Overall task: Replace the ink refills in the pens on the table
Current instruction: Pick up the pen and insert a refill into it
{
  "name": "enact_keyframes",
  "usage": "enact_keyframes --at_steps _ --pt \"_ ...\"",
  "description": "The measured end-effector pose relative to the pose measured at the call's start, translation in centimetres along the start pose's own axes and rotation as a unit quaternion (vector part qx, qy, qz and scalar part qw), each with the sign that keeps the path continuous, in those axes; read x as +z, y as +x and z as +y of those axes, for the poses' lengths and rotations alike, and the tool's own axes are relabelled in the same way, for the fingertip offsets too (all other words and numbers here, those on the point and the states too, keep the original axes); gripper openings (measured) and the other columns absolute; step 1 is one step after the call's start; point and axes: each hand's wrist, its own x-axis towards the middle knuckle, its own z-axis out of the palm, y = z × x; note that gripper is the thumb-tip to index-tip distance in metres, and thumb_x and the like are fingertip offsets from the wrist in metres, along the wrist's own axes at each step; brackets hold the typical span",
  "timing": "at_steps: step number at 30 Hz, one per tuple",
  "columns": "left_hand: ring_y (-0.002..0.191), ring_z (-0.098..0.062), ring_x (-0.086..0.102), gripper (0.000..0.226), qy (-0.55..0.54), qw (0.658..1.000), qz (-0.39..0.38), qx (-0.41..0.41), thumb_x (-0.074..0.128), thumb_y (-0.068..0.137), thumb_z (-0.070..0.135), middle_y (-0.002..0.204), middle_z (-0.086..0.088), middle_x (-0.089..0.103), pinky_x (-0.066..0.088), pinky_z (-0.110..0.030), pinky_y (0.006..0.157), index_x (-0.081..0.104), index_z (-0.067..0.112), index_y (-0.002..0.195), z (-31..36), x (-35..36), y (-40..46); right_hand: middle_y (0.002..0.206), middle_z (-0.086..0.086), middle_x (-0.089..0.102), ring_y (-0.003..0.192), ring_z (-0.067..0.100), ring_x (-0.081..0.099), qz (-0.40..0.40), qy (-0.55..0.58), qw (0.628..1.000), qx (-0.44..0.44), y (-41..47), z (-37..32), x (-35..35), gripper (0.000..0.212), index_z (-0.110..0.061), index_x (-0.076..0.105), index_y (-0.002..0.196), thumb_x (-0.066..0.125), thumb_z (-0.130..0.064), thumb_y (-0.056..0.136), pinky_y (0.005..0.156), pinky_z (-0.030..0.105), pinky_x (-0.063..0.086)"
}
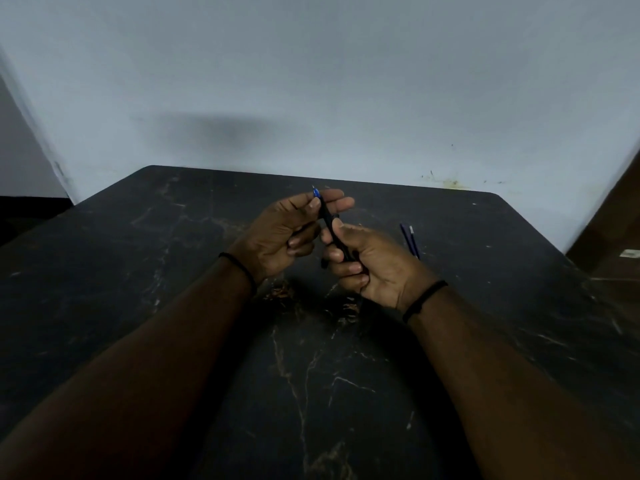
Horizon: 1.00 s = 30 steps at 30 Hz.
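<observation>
**A:** Right at the middle of the frame, the fingers [313,204] of the left hand [280,233] were pinched narrow around the blue tip end of the pen [330,226], thumb against forefinger, with the fine point poking out above them.

**B:** And the right hand [367,263]?

**A:** It was wrapped around the lower part of the black barrel, thumb pressed along it, the other fingers curled shut underneath. The pen stood tilted, tip toward the top of the frame, held in the air above the bench [138,271], between both hands.

**B:** Anything lying loose?

**A:** Two thin blue refills [410,240] were lying side by side on the bench, just right of the right hand, in the centre-right of the frame. Whether they touched each other, I couldn't tell.

**B:** Further out?

**A:** A dark band on each wrist: left wristband [242,268], right wristband [424,299]. Both bare forearms came up from the lower corners. The bench was dark with pale veining, and a plain grey wall [311,81] filled the upper half.
</observation>
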Motion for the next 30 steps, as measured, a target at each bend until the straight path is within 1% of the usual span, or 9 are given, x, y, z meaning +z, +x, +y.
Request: enact_keyframes --at_steps 5,11,15,18,20,22,24,27,30 --pt "0.032 -0.003 0.030 0.021 -0.009 0.998 0.063 0.027 0.041 0.101 0.011 0.099 -0.007 0.076 0.028 -0.014 0.034 0.062 0.009 0.097 -0.3 0.5 0.1 0.057 -0.001 0.039 0.037 0.003 0.024 0.016 -0.041 0.999 -0.027 0.4 0.3 0.2 0.032 -0.015 0.052 0.083 0.041 -0.035 0.105 0.036 0.014 0.012" --pt "0.037 -0.014 0.030 0.021 0.017 0.991 0.122 0.051 0.045 0.101 0.012 0.094 -0.007 0.076 0.023 -0.016 0.034 0.063 0.012 0.091 -0.4 1.4 0.4 0.054 -0.001 0.040 0.037 0.006 0.024 0.105 -0.179 0.972 -0.106 0.7 0.4 0.5 0.033 -0.014 0.059 0.083 0.042 -0.032 0.106 0.034 0.016 0.018" --pt "0.030 -0.007 0.030 0.021 -0.002 0.987 0.144 0.069 0.045 0.102 0.010 0.088 -0.006 0.076 0.024 -0.014 0.032 0.063 0.011 0.089 -0.3 2.0 0.4 0.057 0.004 0.048 0.040 -0.001 0.039 0.208 -0.279 0.916 -0.202 1.1 0.8 1.2 0.027 -0.015 0.065 0.082 0.050 -0.023 0.103 0.042 0.010 0.033" --pt "0.028 -0.004 0.031 0.020 -0.005 0.983 0.163 0.080 0.046 0.101 0.011 0.083 -0.006 0.075 0.024 -0.014 0.032 0.062 0.010 0.090 -0.4 2.6 0.4 0.069 0.007 0.057 0.057 0.007 0.050 0.245 -0.287 0.900 -0.219 1.2 1.1 1.4 0.021 -0.019 0.069 0.085 0.055 -0.022 0.101 0.060 0.023 0.045" --pt "0.028 -0.004 0.031 0.020 -0.012 0.980 0.181 0.085 0.047 0.101 0.011 0.082 -0.007 0.073 0.025 -0.013 0.031 0.062 0.009 0.088 -0.4 3.1 0.5 0.074 0.000 0.065 0.066 0.012 0.058 0.279 -0.342 0.870 -0.219 1.1 1.3 1.3 0.017 -0.026 0.073 0.102 0.057 -0.030 0.099 0.069 0.029 0.047" --pt "0.027 -0.004 0.031 0.020 -0.020 0.976 0.196 0.090 0.048 0.101 0.011 0.080 -0.006 0.073 0.026 -0.012 0.031 0.062 0.009 0.087 -0.5 3.5 0.6 0.082 -0.003 0.071 0.070 0.007 0.061 0.308 -0.403 0.829 -0.235 0.9 1.3 1.3 0.023 -0.030 0.071 0.117 0.057 -0.034 0.099 0.068 0.024 0.047" --pt "0.027 -0.005 0.031 0.019 -0.028 0.973 0.212 0.090 0.049 0.100 0.012 0.078 -0.004 0.074 0.026 -0.013 0.031 0.062 0.010 0.087 -0.6 3.8 0.7 0.091 -0.005 0.073 0.075 0.004 0.062 0.329 -0.443 0.792 -0.262 0.7 1.4 1.5 0.025 -0.030 0.070 0.119 0.057 -0.034 0.099 0.067 0.019 0.047" --pt "0.027 -0.005 0.033 0.018 -0.037 0.968 0.232 0.090 0.052 0.100 0.013 0.078 -0.005 0.074 0.025 -0.013 0.030 0.063 0.010 0.087 -0.7 4.1 0.7 0.106 0.001 0.074 0.094 0.018 0.067 0.339 -0.467 0.759 -0.301 0.8 1.6 1.6 0.027 -0.027 0.068 0.124 0.055 -0.031 0.100 0.084 0.034 0.053" --pt "0.027 -0.005 0.031 0.017 -0.048 0.964 0.247 0.086 0.053 0.099 0.015 0.080 -0.004 0.075 0.024 -0.014 0.030 0.063 0.011 0.087 -0.8 4.5 0.7 0.108 0.002 0.073 0.097 0.020 0.066 0.360 -0.522 0.700 -0.329 0.8 1.7 1.6 0.028 -0.025 0.067 0.125 0.052 -0.029 0.102 0.083 0.035 0.052"
